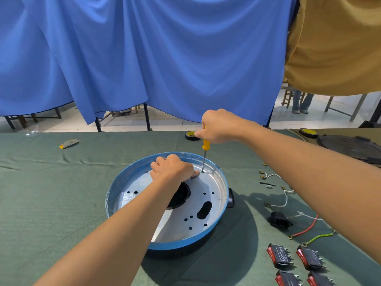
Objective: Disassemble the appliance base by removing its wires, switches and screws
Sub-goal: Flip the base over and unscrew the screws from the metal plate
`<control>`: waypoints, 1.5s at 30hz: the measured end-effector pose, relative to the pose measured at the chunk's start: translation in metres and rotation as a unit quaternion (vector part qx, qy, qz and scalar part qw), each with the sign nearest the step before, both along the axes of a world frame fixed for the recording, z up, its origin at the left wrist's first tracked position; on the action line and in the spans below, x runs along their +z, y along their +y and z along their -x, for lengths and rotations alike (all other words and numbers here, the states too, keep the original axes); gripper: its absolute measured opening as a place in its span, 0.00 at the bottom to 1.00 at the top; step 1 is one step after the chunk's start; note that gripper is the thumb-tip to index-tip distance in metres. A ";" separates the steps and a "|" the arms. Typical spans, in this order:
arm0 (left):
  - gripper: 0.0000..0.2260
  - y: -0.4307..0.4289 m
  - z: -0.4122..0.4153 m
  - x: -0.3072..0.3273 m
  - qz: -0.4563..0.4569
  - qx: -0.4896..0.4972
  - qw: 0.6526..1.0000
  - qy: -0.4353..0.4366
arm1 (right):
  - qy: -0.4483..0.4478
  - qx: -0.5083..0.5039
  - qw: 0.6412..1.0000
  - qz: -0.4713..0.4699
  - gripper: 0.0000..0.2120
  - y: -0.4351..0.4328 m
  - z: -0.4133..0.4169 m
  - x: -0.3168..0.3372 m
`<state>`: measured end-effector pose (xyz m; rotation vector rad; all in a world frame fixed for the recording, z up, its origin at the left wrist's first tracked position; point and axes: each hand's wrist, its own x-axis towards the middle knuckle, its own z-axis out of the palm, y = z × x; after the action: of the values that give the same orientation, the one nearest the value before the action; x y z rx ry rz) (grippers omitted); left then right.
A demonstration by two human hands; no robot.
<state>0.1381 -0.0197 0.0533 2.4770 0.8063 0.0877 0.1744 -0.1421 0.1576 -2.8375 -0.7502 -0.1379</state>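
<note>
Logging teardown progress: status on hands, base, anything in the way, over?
Right hand grips screwdriver, tip on screw near far rim of base. Left hand rests on base, fingers beside screw. Switches, wires already out. Nothing blocking.

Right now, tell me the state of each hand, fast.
Left hand: fingers curled, resting on the metal plate by the screwdriver tip; whether it holds anything cannot be told.
Right hand: grips the screwdriver handle.

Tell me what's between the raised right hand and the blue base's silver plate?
A yellow-handled screwdriver: the right hand grips it, its tip meeting the silver plate. Head view shows it.
</note>
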 end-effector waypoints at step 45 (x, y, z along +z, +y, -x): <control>0.04 -0.002 0.016 0.010 -0.088 -0.286 0.946 -0.126 | 0.040 0.111 0.990 -0.074 0.19 -0.005 0.008 -0.006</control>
<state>0.1225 -0.0214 0.0629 2.6919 -0.0462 0.2691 0.1667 -0.1470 0.1515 -2.5830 -0.9869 -0.0421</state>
